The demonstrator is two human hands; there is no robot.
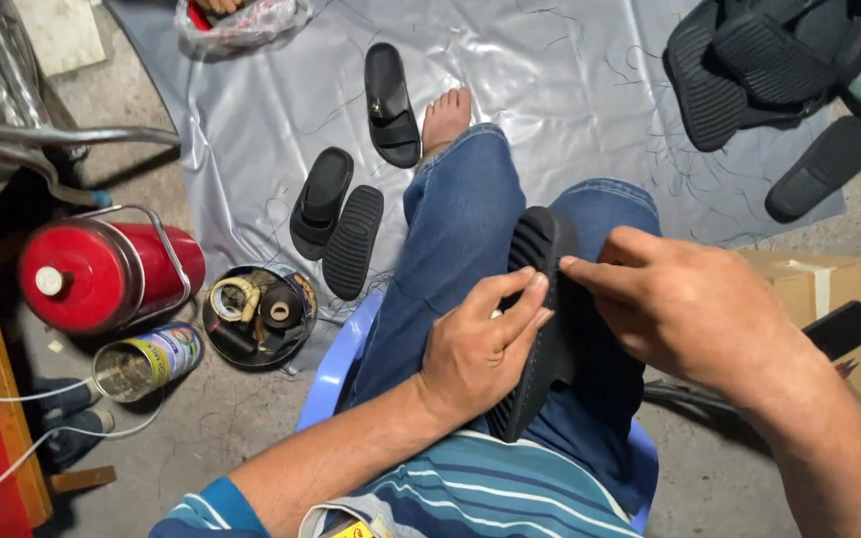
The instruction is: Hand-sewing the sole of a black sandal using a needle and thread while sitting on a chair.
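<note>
Black sandal [540,299] gripped by left hand [480,349], right hand [690,309]

The left hand [480,349] covers the middle of the black sandal [540,319], whose lower end sinks behind the striped shirt [470,493]. The pile of sandals [759,60] is cut by the top edge. The contents of the round tin [256,314] are too small to tell.

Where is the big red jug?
In the head view, the red jug lies on its side on the floor at the left, beside the open tin can and the round tray of tape rolls.
</note>
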